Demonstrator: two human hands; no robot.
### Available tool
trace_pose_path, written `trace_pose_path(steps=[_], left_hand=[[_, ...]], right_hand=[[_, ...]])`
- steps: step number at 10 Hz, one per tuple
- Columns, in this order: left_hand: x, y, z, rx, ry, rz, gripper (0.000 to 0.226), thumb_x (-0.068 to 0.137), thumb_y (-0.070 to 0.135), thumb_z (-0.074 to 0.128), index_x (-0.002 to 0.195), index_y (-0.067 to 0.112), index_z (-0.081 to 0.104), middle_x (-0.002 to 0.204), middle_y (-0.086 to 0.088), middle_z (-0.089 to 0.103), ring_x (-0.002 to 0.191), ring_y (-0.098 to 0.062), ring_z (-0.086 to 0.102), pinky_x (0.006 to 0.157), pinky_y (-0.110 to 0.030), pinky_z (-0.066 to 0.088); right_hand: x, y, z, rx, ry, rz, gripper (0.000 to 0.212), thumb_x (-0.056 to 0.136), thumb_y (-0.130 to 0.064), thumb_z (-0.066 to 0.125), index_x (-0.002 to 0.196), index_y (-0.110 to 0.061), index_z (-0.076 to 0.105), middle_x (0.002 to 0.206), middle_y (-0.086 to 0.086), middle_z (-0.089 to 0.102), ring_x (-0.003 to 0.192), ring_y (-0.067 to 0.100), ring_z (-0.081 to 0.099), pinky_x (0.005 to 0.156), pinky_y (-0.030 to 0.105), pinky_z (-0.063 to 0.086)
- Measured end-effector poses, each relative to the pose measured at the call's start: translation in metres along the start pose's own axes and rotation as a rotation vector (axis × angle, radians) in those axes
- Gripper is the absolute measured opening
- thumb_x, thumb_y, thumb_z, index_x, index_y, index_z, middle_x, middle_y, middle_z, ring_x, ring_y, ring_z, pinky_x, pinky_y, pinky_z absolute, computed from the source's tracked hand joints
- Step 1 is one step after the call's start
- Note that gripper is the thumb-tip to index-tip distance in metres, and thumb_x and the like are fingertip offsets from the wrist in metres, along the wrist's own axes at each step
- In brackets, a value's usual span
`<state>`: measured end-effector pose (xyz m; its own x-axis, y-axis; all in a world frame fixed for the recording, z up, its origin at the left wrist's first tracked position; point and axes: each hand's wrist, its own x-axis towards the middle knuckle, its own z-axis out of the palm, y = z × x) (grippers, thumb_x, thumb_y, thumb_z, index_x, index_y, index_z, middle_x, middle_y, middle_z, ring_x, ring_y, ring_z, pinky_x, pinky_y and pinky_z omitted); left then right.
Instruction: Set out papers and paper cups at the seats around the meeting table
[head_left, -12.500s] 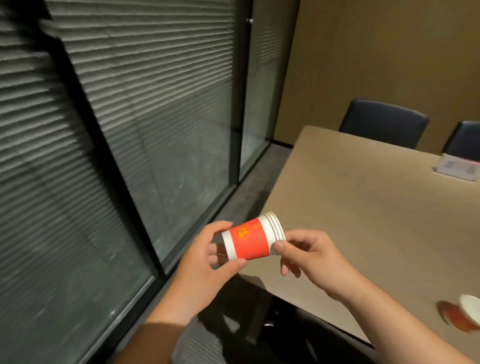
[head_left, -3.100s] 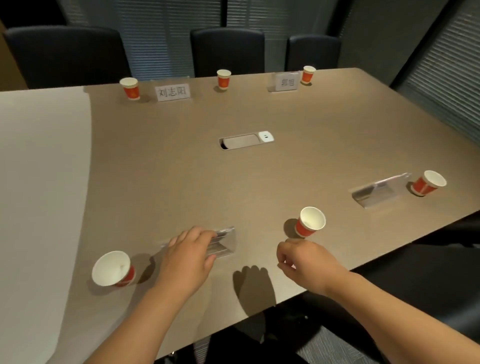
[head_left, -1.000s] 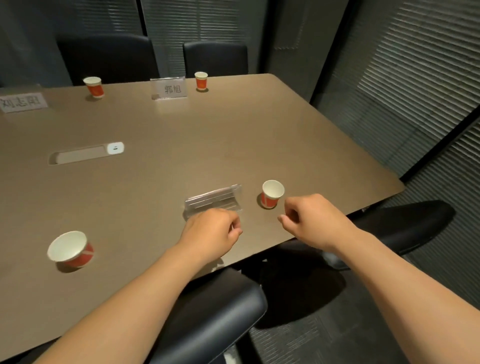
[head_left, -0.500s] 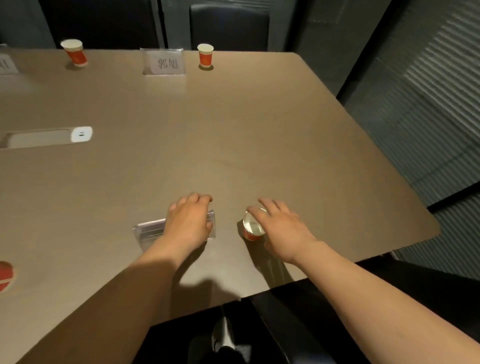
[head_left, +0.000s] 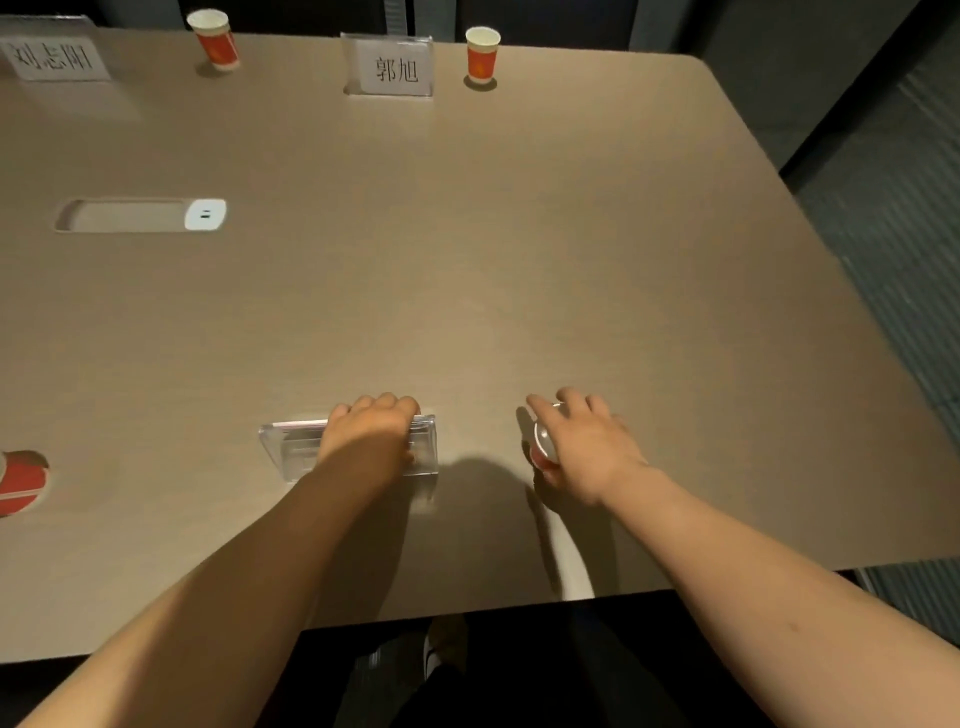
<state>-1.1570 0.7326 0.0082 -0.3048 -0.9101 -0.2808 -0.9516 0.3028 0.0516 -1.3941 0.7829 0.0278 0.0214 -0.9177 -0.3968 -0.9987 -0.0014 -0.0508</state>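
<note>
My left hand (head_left: 371, 431) grips the top of a clear acrylic name card stand (head_left: 298, 449) standing near the front edge of the brown meeting table (head_left: 519, 260). To its right, my right hand (head_left: 584, 449) wraps around a red and white paper cup (head_left: 541, 448) standing on the table; the palm hides most of the cup. Two more red paper cups, one (head_left: 482, 54) and another (head_left: 214, 37), stand at the far side. A further red cup (head_left: 21, 480) shows at the left edge, cut off by the frame.
Two name card stands with printed characters, one (head_left: 392, 67) and another (head_left: 52, 58), stand along the far side. A cable slot with a white socket cover (head_left: 205, 214) sits in the table's middle left. The table's rounded right corner borders dark carpet. Dark chair tops show behind the far edge.
My view has dropped closer over the table. Both hands stay on the same things: the left on the clear stand, the right closing more fully around the near cup.
</note>
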Motion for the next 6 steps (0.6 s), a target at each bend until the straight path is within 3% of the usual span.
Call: trace_pose_path(steps=[1, 2, 3, 4, 5, 6], left_hand=[[-0.002, 0.000, 0.000, 0.010, 0.015, 0.002, 0.038, 0.085, 0.030, 0.064, 0.121, 0.026, 0.052, 0.124, 0.000, 0.059, 0.116, -0.023, 0.052, 0.092, -0.035, 0.036], [-0.003, 0.002, -0.002, -0.003, 0.004, 0.001, 0.041, 0.085, 0.029, 0.063, 0.124, 0.026, 0.051, 0.126, 0.000, 0.059, 0.117, -0.023, 0.052, 0.094, -0.036, 0.036], [-0.007, 0.009, -0.009, -0.060, 0.044, 0.016, 0.063, 0.085, 0.033, 0.064, 0.142, 0.026, 0.038, 0.143, 0.000, 0.048, 0.133, -0.025, 0.041, 0.109, -0.038, 0.029], [-0.019, 0.032, -0.028, -0.112, 0.140, 0.092, 0.077, 0.081, 0.044, 0.068, 0.147, 0.026, 0.031, 0.150, 0.000, 0.040, 0.140, -0.026, 0.032, 0.116, -0.043, 0.024], [-0.032, 0.074, -0.046, -0.229, 0.228, 0.194, 0.054, 0.082, 0.046, 0.064, 0.129, 0.025, 0.052, 0.132, 0.000, 0.056, 0.125, -0.024, 0.049, 0.104, -0.040, 0.038], [-0.052, 0.131, -0.054, -0.310, 0.151, 0.259, 0.022, 0.087, 0.046, 0.053, 0.090, 0.026, 0.060, 0.093, 0.003, 0.067, 0.092, -0.024, 0.063, 0.076, -0.035, 0.050]], right_hand=[[0.003, 0.003, 0.004, -0.018, -0.042, -0.085, 0.074, 0.075, -0.024, 0.068, 0.138, -0.034, 0.030, 0.138, 0.008, 0.035, 0.119, 0.034, 0.041, 0.092, 0.046, 0.047], [0.008, 0.002, 0.006, 0.008, -0.038, -0.076, 0.062, 0.079, -0.008, 0.060, 0.133, -0.025, 0.036, 0.129, 0.011, 0.040, 0.110, 0.035, 0.043, 0.085, 0.045, 0.050], [0.007, 0.002, 0.004, 0.020, -0.035, -0.034, 0.068, 0.081, -0.014, 0.060, 0.139, -0.026, 0.027, 0.138, 0.012, 0.037, 0.120, 0.036, 0.040, 0.091, 0.047, 0.045], [-0.011, 0.007, -0.010, 0.052, -0.023, -0.054, 0.097, 0.075, -0.029, 0.073, 0.148, -0.031, 0.008, 0.155, 0.008, 0.019, 0.140, 0.037, 0.022, 0.108, 0.051, 0.032], [-0.047, 0.029, -0.035, 0.145, 0.115, -0.055, 0.075, 0.079, -0.042, 0.067, 0.142, -0.027, 0.029, 0.148, 0.006, 0.035, 0.133, 0.030, 0.036, 0.104, 0.045, 0.038], [-0.089, 0.064, -0.048, 0.296, 0.285, 0.021, 0.023, 0.089, -0.045, 0.051, 0.085, -0.022, 0.054, 0.092, 0.003, 0.063, 0.088, 0.029, 0.059, 0.067, 0.033, 0.043]])
